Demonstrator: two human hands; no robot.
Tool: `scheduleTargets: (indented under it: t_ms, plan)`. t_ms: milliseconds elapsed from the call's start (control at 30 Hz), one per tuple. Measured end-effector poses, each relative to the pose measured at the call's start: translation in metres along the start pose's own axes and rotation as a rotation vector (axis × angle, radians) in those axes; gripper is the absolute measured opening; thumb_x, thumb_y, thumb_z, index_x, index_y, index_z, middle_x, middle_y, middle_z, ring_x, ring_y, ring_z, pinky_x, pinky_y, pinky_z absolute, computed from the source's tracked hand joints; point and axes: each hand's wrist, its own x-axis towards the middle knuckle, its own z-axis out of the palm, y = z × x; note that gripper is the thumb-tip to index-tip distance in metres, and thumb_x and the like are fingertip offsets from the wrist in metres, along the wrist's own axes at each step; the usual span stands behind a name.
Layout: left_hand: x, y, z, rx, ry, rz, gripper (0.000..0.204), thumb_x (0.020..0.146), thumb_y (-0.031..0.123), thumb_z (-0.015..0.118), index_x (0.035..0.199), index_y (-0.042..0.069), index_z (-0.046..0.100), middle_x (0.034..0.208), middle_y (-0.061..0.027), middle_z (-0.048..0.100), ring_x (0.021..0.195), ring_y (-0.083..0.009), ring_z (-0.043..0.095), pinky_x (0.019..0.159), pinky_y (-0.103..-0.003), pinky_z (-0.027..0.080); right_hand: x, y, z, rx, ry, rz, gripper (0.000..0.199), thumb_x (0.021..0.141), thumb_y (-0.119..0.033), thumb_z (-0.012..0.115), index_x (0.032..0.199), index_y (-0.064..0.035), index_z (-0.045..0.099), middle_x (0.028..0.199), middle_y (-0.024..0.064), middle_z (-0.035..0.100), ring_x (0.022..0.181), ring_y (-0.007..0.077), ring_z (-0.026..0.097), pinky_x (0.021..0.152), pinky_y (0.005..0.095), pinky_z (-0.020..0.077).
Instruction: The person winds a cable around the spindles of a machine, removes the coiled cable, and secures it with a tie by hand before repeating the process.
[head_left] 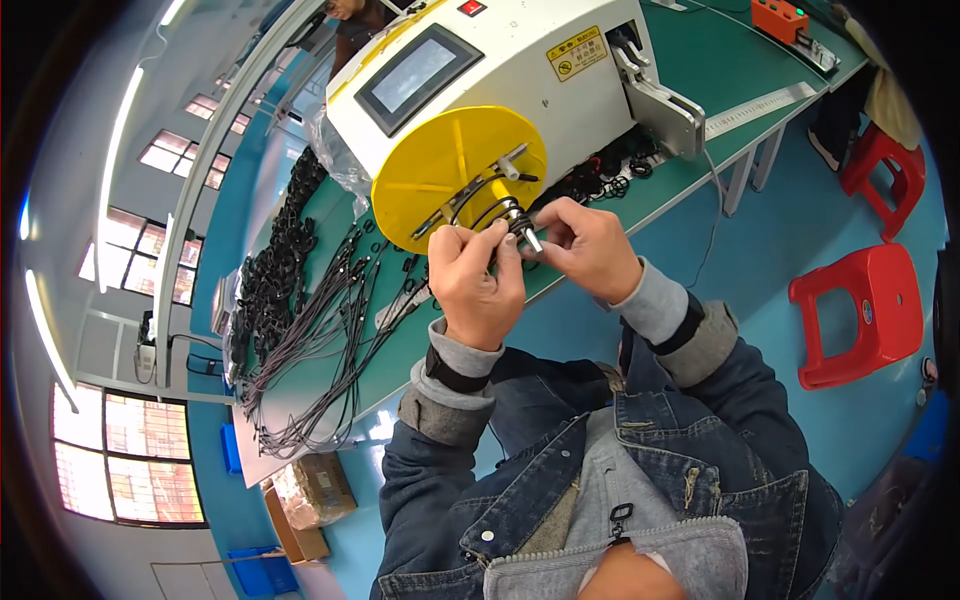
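Note:
A black cable (494,214) is looped around the spindle at the front of a yellow winding disc (415,160). My left hand (478,280) is closed on the cable, thumb and fingertips pinched together just left of the spindle's silver tip (533,241). My right hand (590,248) pinches the cable from the other side, thumb and index finger close to that tip. The fingers hide part of the coil and the cable's ends. The disc is mounted on a white winding machine (540,70) with a dark touchscreen (420,78).
Loose grey and black cables (330,340) and a heap of coiled black cables (275,270) cover the left of the green table (690,180). A steel ruler (760,108) lies at the right. Red stools (865,315) stand on the floor, a cardboard box (312,490) below left.

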Motion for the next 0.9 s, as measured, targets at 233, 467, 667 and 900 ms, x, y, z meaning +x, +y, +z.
scheduleTargets:
  t_ms: [233, 467, 667, 900]
  plan:
    - [-0.001, 0.003, 0.001, 0.178, -0.151, -0.201, 0.04, 0.073, 0.006, 0.052, 0.111, -0.007, 0.046, 0.101, -0.0229, 0.045, 0.093, -0.0341, 0.044, 0.083, -0.039, 0.035, 0.022, 0.021, 0.003, -0.137, 0.064, -0.166, 0.058, 0.064, -0.016, 0.076, 0.112, -0.0012, 0.047, 0.104, 0.0134, 0.053, 0.083, 0.0183, 0.054, 0.068, 0.0267, 0.0473]
    - [-0.013, -0.031, 0.002, 0.155, -0.352, -0.09, 0.062, 0.078, 0.01, 0.046, 0.128, -0.015, 0.019, 0.124, -0.0352, 0.026, 0.11, -0.043, 0.035, 0.099, -0.041, 0.027, 0.031, 0.031, 0.004, 0.042, -0.144, -0.114, 0.084, 0.064, -0.018, 0.077, 0.132, -0.0004, 0.03, 0.117, 0.0164, 0.046, 0.098, 0.0224, 0.051, 0.083, 0.0308, 0.047]
    - [-0.006, -0.016, 0.0, -0.022, -0.298, -0.167, 0.058, 0.079, 0.009, 0.046, 0.125, -0.017, 0.022, 0.118, -0.0347, 0.032, 0.106, -0.0439, 0.038, 0.095, -0.042, 0.03, 0.028, 0.033, 0.02, 0.57, -0.232, 0.023, 0.082, 0.071, -0.013, 0.071, 0.136, -0.0009, 0.023, 0.12, 0.0164, 0.045, 0.105, 0.0208, 0.05, 0.088, 0.0332, 0.0449]
    - [0.008, -0.007, -0.009, -0.013, -0.419, -0.228, 0.035, 0.079, 0.01, 0.048, 0.108, -0.009, 0.042, 0.099, -0.0289, 0.047, 0.085, -0.0424, 0.049, 0.077, -0.044, 0.041, -0.002, 0.013, 0.038, 0.291, 0.06, -0.041, 0.058, 0.075, -0.007, 0.065, 0.125, 0.0034, 0.037, 0.097, 0.0156, 0.059, 0.084, 0.0187, 0.06, 0.075, 0.0301, 0.0489]
